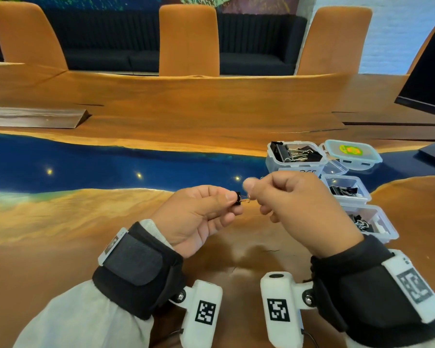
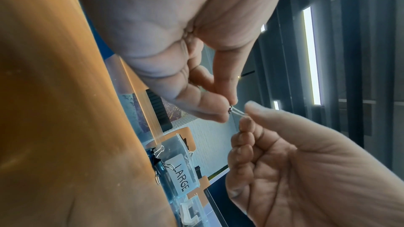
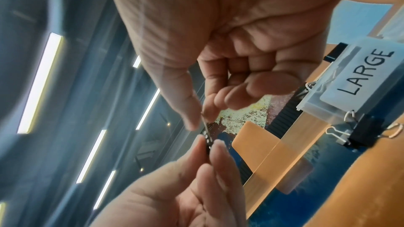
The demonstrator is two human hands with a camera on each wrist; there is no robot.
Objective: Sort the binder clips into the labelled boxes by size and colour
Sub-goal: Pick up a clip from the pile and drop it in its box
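While the left hand [image 1: 199, 217] pinches the body of a small black metal binder clip [image 1: 238, 197] and the right hand [image 1: 296, 209] pinches its thin wire handle [image 1: 246, 198], the clip hangs above the wood-and-blue-resin desk [image 1: 111, 217], left of the clear plastic boxes [image 1: 295, 156]. Risk, as I judge it: the tiny clip could spring from either pinch and skitter across the desk, or land in the box labelled LARGE [image 3: 365, 73] by mistake

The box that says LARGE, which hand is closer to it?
Right. The right hand sits just in front of the LARGE box, overlapping its label; the left hand is farther left, both pinching the small black clip.
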